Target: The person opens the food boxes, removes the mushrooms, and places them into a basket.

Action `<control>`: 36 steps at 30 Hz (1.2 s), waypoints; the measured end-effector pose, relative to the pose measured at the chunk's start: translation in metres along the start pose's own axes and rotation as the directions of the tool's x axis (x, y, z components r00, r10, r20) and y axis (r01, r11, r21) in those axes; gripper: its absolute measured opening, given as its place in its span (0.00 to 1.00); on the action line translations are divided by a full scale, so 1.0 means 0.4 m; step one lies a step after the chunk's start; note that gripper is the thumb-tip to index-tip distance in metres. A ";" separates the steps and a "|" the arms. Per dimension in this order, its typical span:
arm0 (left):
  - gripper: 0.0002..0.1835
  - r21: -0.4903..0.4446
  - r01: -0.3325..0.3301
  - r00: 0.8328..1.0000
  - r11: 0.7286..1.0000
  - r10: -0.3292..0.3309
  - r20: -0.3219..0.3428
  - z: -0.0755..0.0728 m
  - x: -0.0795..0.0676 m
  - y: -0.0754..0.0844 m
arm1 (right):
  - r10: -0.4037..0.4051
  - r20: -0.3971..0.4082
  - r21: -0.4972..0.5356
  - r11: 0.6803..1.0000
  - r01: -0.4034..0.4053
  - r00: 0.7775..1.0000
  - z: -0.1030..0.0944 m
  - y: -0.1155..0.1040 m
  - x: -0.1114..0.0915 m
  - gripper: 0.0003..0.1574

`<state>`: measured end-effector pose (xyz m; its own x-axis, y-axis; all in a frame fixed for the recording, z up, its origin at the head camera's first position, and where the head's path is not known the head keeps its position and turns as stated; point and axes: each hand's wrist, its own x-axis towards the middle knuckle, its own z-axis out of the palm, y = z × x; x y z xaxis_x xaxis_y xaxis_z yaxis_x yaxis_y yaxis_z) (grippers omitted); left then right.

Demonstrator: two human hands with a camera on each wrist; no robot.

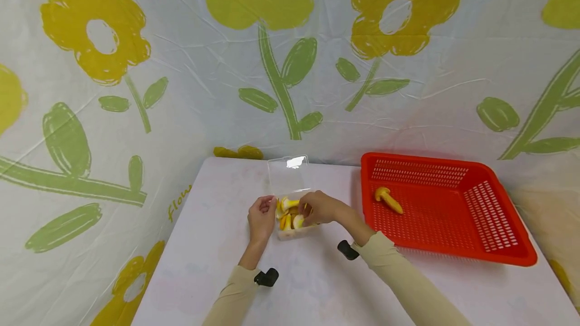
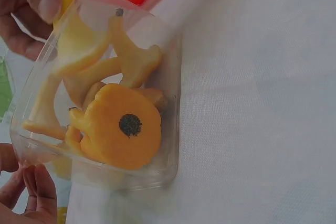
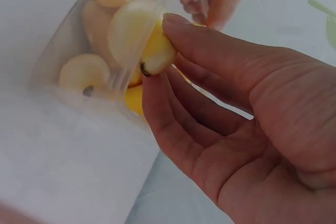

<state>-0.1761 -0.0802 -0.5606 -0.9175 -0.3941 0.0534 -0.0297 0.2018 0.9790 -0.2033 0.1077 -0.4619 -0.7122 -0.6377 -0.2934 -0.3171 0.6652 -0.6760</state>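
Note:
A clear plastic box (image 1: 294,234) with its lid (image 1: 288,175) folded back holds several yellow mushrooms (image 2: 123,124). At the box's left side, my left hand (image 1: 261,221) grips the rim between thumb and curled fingers. My right hand (image 1: 320,208) is over the right side of the box. Its thumb and fingertips pinch the dark-tipped end of a yellow mushroom (image 3: 159,51), right at the rim. Through the wall, the left wrist view shows mushrooms lying across one another, one broad cap with a dark spot facing out.
To the right stands a red perforated basket (image 1: 435,162) with one yellow mushroom (image 1: 388,199) inside. The pale table (image 1: 312,286) meets a flower-printed cloth (image 1: 199,89) at its back and left edges.

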 end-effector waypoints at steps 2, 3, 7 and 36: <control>0.09 0.001 0.003 1.000 1.000 -0.003 -0.001 -0.001 0.000 0.002 | 0.021 0.013 0.009 1.000 -0.021 1.000 -0.009 0.000 -0.011 0.11; 0.09 0.004 0.003 1.000 1.000 -0.003 -0.004 -0.001 0.000 0.002 | 0.032 0.018 0.018 0.999 -0.032 0.999 -0.013 0.000 -0.017 0.11; 0.09 0.017 0.013 1.000 1.000 -0.013 -0.007 -0.002 -0.001 0.004 | 0.080 0.023 0.049 0.996 -0.081 0.997 -0.025 0.002 -0.039 0.11; 0.08 0.030 0.024 1.000 0.999 -0.024 -0.002 0.004 -0.007 0.002 | 0.183 -0.240 0.510 0.860 -0.036 0.953 -0.173 0.207 -0.237 0.30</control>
<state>-0.1743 -0.0775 -0.5604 -0.9157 -0.4008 0.0306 -0.0635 0.2194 0.9736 -0.2053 0.2499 -0.4432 -0.8873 -0.3933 -0.2409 0.0725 0.3969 -0.9150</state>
